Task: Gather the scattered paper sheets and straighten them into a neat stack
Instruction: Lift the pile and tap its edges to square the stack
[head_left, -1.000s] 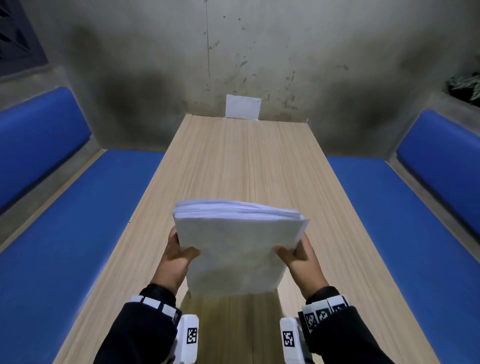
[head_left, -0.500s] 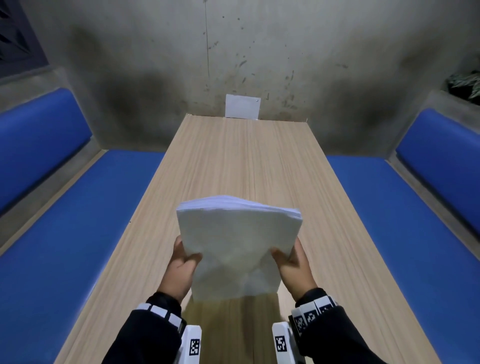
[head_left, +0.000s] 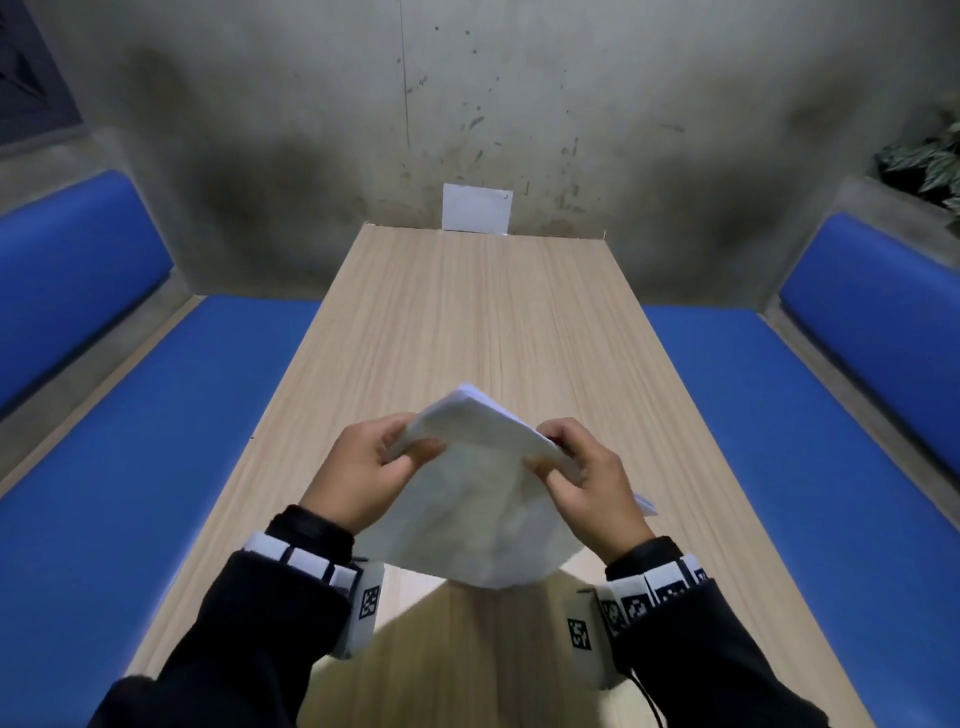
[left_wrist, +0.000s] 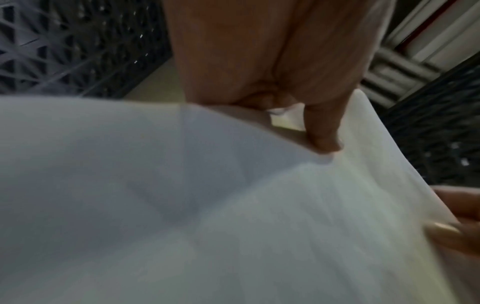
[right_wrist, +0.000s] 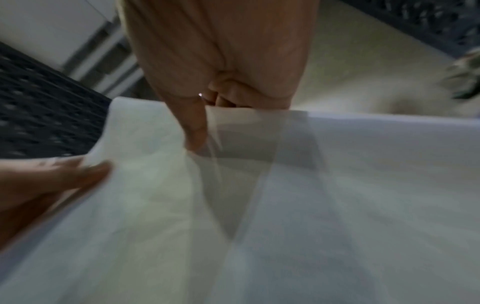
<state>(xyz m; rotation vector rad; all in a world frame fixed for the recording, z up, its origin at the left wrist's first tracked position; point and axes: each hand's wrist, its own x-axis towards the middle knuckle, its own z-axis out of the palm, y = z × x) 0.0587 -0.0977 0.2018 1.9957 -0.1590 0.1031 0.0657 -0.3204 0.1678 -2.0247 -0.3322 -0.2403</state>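
Since a moment ago the paper stack (head_left: 470, 499) got rotated corner-up, above the desk (head_left: 441, 312) at lower centre. Left hand (head_left: 361, 475) pinches its left edge, right hand (head_left: 584, 480) pinches the right, fingers curled tight, probably turning it to tap another edge square.

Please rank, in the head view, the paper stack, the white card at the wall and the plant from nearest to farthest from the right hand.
1. Paper stack: gripped by the right hand, with the left hand on its other side.
2. Plant: far right ledge.
3. White card: at the table's far end; roughly as far as the plant, hard to rank.
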